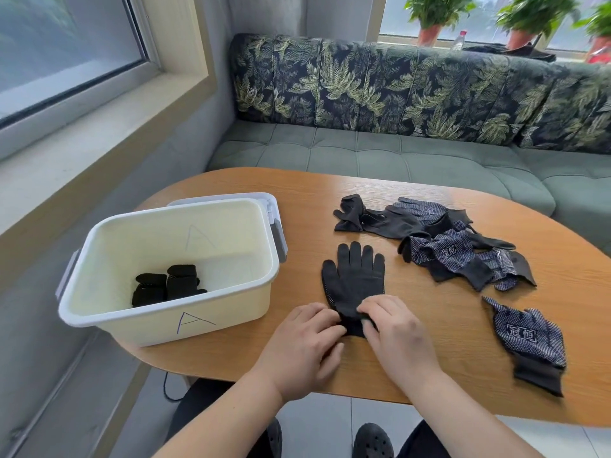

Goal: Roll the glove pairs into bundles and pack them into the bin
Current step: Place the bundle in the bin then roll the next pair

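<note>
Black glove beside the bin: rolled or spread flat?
Spread flat. The black glove lies fingers out on the table; the left hand and right hand grip only its cuff.

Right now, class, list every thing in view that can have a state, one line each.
Bin, open, two bundles inside.
Lid, off, behind the bin.
Bundles, rolled, packed.
Black glove, flat, unrolled, cuff gripped.
Left hand, fingers curled on the cuff.
Right hand, fingers curled on the cuff.
Pile, loose gloves, unrolled.
Dotted glove, flat, alone, unrolled.
</note>
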Tool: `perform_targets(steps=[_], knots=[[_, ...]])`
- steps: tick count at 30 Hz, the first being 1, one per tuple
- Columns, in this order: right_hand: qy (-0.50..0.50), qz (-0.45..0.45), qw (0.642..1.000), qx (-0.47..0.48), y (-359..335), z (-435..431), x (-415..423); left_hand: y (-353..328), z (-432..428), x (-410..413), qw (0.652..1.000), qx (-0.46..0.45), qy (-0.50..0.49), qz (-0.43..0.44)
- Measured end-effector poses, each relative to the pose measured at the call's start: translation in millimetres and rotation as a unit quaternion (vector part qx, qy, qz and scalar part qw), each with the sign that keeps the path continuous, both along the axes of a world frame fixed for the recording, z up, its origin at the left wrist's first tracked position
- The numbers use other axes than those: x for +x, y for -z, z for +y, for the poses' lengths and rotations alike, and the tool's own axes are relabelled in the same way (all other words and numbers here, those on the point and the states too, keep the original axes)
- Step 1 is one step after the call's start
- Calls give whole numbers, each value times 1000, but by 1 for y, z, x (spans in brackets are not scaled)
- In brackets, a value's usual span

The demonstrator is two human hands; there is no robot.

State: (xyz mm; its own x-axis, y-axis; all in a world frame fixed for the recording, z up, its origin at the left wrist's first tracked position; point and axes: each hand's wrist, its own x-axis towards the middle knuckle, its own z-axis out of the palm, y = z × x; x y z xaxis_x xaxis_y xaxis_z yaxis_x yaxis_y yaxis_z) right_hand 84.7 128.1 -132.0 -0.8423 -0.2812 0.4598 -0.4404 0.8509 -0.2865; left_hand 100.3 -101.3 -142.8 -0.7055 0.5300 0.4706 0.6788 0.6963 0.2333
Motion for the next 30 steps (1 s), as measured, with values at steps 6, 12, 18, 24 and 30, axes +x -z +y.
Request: perform_targets(steps=[6, 12, 18, 24, 30], knots=[[27, 94, 990, 96, -1, 2, -1, -3, 0, 1, 1000, -2, -5, -8], [40, 125, 985, 112, 0, 2, 7, -7, -1, 2, 1000, -3, -6, -11], [35, 102, 990, 94, 4, 2, 15, -9, 0, 4, 1000, 0, -13, -21], [36, 78, 995, 56, 11, 4, 20, -17, -2, 7, 998, 15, -28, -50], [37, 63, 996, 42, 11, 5, 24, -17, -1, 8, 998, 19, -33, -53]])
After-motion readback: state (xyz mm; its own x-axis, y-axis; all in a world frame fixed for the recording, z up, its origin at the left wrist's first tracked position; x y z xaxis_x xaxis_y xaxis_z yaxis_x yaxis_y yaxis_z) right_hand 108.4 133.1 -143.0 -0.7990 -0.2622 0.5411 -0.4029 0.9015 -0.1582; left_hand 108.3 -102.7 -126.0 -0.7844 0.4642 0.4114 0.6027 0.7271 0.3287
